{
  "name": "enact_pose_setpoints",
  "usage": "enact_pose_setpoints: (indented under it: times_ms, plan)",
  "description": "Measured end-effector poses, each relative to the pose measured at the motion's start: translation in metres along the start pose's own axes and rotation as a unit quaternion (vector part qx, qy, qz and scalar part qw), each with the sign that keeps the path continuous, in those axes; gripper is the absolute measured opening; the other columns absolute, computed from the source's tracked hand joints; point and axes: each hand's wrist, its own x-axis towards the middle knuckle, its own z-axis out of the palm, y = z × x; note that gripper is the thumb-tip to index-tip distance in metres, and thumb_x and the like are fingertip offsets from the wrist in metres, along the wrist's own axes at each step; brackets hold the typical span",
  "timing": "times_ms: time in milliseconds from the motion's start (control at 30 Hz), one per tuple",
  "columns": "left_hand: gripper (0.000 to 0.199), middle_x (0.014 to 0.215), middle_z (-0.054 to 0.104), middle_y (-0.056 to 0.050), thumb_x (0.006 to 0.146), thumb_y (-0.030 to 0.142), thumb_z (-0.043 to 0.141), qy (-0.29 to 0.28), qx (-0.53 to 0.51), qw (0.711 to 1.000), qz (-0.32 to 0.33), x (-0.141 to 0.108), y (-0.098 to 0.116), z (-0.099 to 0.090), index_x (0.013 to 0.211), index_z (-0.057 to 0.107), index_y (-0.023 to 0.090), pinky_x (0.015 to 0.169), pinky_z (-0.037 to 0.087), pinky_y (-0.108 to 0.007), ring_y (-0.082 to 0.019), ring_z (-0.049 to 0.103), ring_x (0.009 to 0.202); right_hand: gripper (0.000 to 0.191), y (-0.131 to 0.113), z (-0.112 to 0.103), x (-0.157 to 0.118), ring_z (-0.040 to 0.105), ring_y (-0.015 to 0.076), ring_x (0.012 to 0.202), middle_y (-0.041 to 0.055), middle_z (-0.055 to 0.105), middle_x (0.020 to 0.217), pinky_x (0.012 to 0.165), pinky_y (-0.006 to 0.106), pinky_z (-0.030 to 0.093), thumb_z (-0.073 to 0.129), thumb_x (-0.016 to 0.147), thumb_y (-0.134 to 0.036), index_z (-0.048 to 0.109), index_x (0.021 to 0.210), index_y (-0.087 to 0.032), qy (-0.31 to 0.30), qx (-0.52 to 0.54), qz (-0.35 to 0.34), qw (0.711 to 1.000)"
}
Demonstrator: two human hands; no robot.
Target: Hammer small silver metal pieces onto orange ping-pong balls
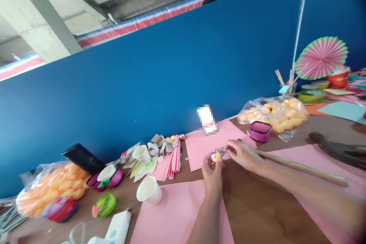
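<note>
My left hand (213, 169) grips a small orange ball (217, 156) between thumb and fingers, above the brown table. Shiny silver pieces (220, 151) sit against the ball's far side, between my two hands; they are too small to make out exactly. My right hand (243, 155) is closed in a pinch at the right end of these silver pieces, and what its fingertips hold is hidden. Under and behind the hands lies a pink paper sheet (197, 148). A wooden stick (303, 166) runs beneath my right forearm.
A white paper cup (149, 190) stands on another pink sheet (171, 221). Bags of orange balls lie at left (61, 188) and right (286, 116). Dark-handled pliers or shears (337, 148), a purple band (259, 131) and a power strip (118, 227) are around. A blue partition (143, 84) closes the back.
</note>
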Motion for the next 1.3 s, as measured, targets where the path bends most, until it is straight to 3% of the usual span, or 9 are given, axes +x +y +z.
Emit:
enact_pose_setpoints:
  times_ms: [367, 533, 633, 767, 933, 1300]
  plan:
    - [0.061, 0.103, 0.060, -0.011, 0.068, 0.032, 0.068, -0.001, 0.020, 1.000, 0.002, 0.002, -0.002, -0.003, 0.122, 0.045, 0.019, 0.075, 0.049, -0.029, -0.016, 0.061, 0.082, 0.010, -0.004, 0.004, -0.017, 0.056, 0.0167, 0.073, 0.0022, 0.059, 0.078, 0.068, 0.028, 0.043, 0.044, 0.084, -0.026, 0.051, 0.079, -0.020, 0.026, 0.190, 0.021, 0.981]
    - [0.062, 0.102, 0.062, -0.010, 0.066, 0.030, 0.069, -0.012, 0.007, 1.000, -0.009, 0.004, -0.004, -0.004, 0.122, 0.046, 0.018, 0.078, 0.048, -0.030, -0.017, 0.062, 0.084, 0.018, -0.007, 0.009, -0.021, 0.051, 0.0126, 0.056, -0.0022, 0.055, 0.062, 0.053, 0.024, 0.040, 0.046, 0.083, -0.032, 0.053, 0.073, -0.020, 0.003, 0.260, 0.068, 0.963]
    - [0.064, 0.099, 0.063, -0.009, 0.065, 0.030, 0.070, -0.002, 0.004, 1.000, -0.016, 0.003, -0.003, -0.003, 0.123, 0.045, 0.017, 0.077, 0.048, -0.030, -0.017, 0.062, 0.083, 0.023, -0.006, 0.013, -0.021, 0.049, 0.0114, 0.051, -0.0030, 0.054, 0.056, 0.048, 0.022, 0.039, 0.051, 0.080, -0.039, 0.057, 0.071, -0.018, -0.022, 0.334, 0.111, 0.936]
    - [0.065, 0.096, 0.065, -0.009, 0.065, 0.029, 0.070, 0.013, 0.004, 1.000, -0.027, 0.001, 0.001, 0.000, 0.124, 0.044, 0.016, 0.079, 0.048, -0.029, -0.018, 0.063, 0.084, 0.026, -0.007, 0.016, -0.022, 0.053, 0.0117, 0.054, -0.0010, 0.058, 0.061, 0.048, 0.022, 0.042, 0.059, 0.073, -0.042, 0.061, 0.075, -0.016, -0.031, 0.442, 0.185, 0.877]
    - [0.067, 0.107, 0.062, -0.011, 0.065, 0.029, 0.070, 0.007, -0.011, 0.999, -0.047, 0.001, 0.004, 0.001, 0.125, 0.043, 0.016, 0.084, 0.047, -0.031, -0.021, 0.061, 0.094, 0.027, -0.011, 0.016, -0.022, 0.058, 0.0136, 0.066, 0.0021, 0.061, 0.069, 0.061, 0.026, 0.048, 0.062, 0.071, -0.042, 0.061, 0.076, -0.015, -0.031, 0.513, 0.232, 0.826]
    - [0.059, 0.108, 0.062, -0.011, 0.070, 0.031, 0.066, -0.030, 0.018, 0.999, -0.021, 0.000, 0.000, -0.002, 0.123, 0.044, 0.017, 0.084, 0.047, -0.034, -0.021, 0.061, 0.093, 0.020, -0.008, 0.018, -0.022, 0.049, 0.0092, 0.053, -0.0016, 0.058, 0.066, 0.050, 0.022, 0.039, 0.057, 0.076, -0.036, 0.056, 0.079, -0.017, -0.023, 0.456, 0.179, 0.871]
